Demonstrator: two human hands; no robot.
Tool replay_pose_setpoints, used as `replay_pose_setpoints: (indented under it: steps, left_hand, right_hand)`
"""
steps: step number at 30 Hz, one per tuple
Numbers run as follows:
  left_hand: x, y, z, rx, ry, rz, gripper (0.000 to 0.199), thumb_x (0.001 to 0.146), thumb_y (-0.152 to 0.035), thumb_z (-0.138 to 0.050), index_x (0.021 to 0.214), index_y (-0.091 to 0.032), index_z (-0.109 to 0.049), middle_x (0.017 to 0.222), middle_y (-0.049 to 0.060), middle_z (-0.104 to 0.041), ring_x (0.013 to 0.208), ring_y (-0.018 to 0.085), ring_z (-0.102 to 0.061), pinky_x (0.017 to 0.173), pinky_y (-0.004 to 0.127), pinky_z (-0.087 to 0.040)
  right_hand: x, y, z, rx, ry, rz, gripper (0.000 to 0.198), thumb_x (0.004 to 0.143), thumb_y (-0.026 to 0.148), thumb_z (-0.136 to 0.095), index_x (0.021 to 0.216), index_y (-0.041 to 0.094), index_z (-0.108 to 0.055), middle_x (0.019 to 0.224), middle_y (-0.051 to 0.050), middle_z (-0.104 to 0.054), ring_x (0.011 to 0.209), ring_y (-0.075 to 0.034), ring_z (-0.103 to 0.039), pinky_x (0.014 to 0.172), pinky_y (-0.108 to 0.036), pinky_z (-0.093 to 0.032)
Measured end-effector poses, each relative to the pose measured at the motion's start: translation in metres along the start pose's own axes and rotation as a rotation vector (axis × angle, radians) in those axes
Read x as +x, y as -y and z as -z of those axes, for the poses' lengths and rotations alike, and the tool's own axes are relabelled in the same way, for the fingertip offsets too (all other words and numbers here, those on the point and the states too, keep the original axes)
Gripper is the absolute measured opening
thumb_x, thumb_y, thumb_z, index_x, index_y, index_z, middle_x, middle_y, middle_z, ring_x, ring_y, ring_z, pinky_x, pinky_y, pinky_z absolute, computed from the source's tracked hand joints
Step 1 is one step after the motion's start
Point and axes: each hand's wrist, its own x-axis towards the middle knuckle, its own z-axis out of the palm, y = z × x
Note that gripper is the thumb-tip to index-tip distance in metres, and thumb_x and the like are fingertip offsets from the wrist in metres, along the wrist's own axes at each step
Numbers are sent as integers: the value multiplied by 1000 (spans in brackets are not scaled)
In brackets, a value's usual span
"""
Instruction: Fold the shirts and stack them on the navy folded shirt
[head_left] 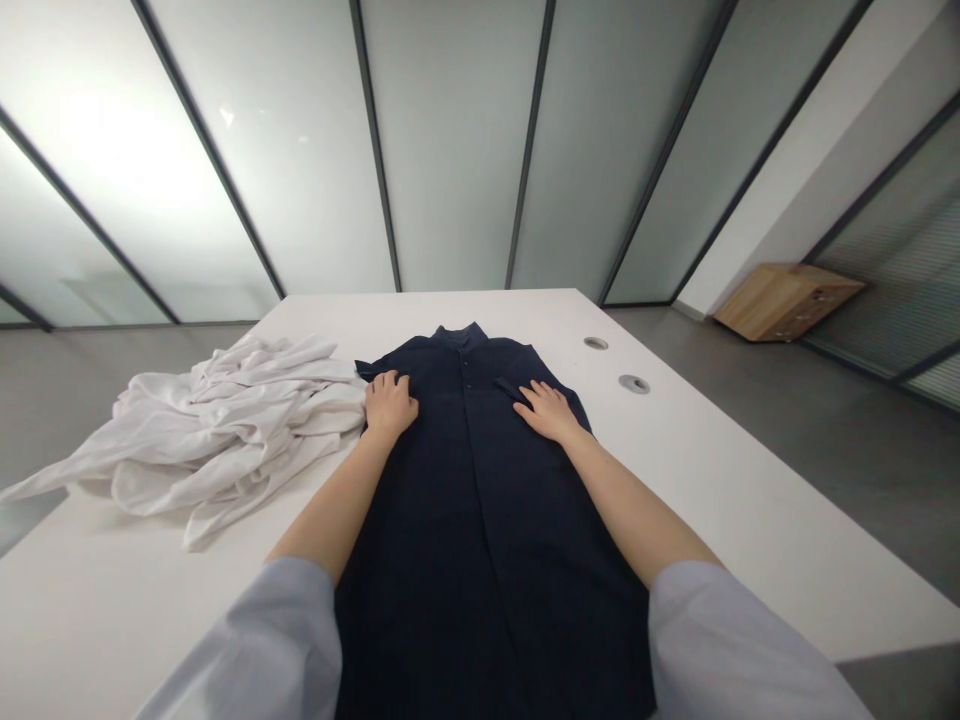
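A dark navy shirt (435, 500) lies front up on the white table, its collar pointing away from me and its button front running down the middle. My left hand (391, 403) rests on the shirt's left edge near the shoulder, palm down with its fingers slightly bent and apart. On the other side, my right hand (550, 410) lies flat on the chest, fingers spread, beside a small flap or strip of dark cloth. Neither hand grips the fabric as far as I can see. The shirt's lower end runs out of view toward me.
A crumpled heap of white cloth (232, 420) sits left of the shirt, partly hanging over the edge of the table (712, 480). Two round grommets (634, 384) are set in the tabletop at right. A wooden box (787, 300) stands on the floor near frosted glass panels (450, 140).
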Motion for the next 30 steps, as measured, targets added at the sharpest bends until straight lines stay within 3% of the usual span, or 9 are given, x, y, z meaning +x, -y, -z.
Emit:
replay_pose_setpoints:
  steps: [4,8,11,14,17,19,22,27,30]
  left_hand:
    - [16,19,-3,9,191,127,50,81,-34,-48,126,-13,-55,131,20,-51,121,35,-48,95,47,-42]
    - [34,31,-14,-182,128,281,35,78,-27,-52,107,-10,-65,117,23,-59,113,36,-55,94,46,-45]
    - [49,39,-23,-634,-92,528,29,80,-28,-51,102,-14,-65,106,17,-66,109,32,-59,95,45,-46]
    - [61,49,-26,-1242,-332,823,38,85,-37,-45,115,-18,-60,107,10,-67,105,23,-62,90,38,-51]
    - [66,55,-24,-1682,-386,904,47,87,-42,-41,122,-15,-56,106,9,-67,98,20,-66,82,34,-55]
    - [64,54,-21,-1778,-392,853,48,88,-42,-38,122,-14,-57,104,9,-68,96,20,-67,81,33,-55]
    - [56,42,-17,-1615,-338,650,48,86,-43,-41,117,-12,-61,101,9,-70,98,22,-66,87,36,-54]
    - [28,13,-10,-830,163,-110,44,82,-40,-49,119,-20,-64,134,6,-58,131,27,-44,113,42,-29]
    - [12,-5,-5,-374,385,-326,52,85,-49,-45,131,-26,-56,150,5,-40,141,28,-29,115,48,-18]
  right_hand:
    - [0,1,1,9,0,-2,63,95,55,-27,146,20,-38,154,-10,-31,142,-29,-24,113,-45,-21]
    - [0,0,0,13,-8,-1,63,95,56,-28,146,21,-39,154,-10,-31,142,-29,-24,113,-46,-21]
    - [1,-1,-1,15,-17,2,62,95,55,-29,145,21,-40,153,-11,-33,141,-29,-25,113,-46,-21]
    - [1,-1,-1,19,-26,3,62,95,55,-31,145,20,-41,153,-12,-34,141,-29,-27,113,-46,-22]
    - [1,0,-1,20,-32,4,61,95,55,-31,144,20,-41,153,-11,-34,141,-29,-27,112,-46,-23]
    - [1,-1,-1,19,-32,9,61,95,55,-31,144,20,-42,152,-12,-34,140,-30,-28,112,-46,-23]
    - [1,-1,-2,20,-34,15,62,95,55,-31,144,20,-42,152,-11,-34,141,-30,-27,112,-47,-23]
    - [0,1,0,20,-32,9,61,95,54,-31,144,20,-41,153,-11,-34,141,-30,-27,112,-47,-23]
    - [-1,2,2,19,-22,4,61,95,54,-31,144,20,-42,153,-11,-33,141,-30,-27,112,-47,-23]
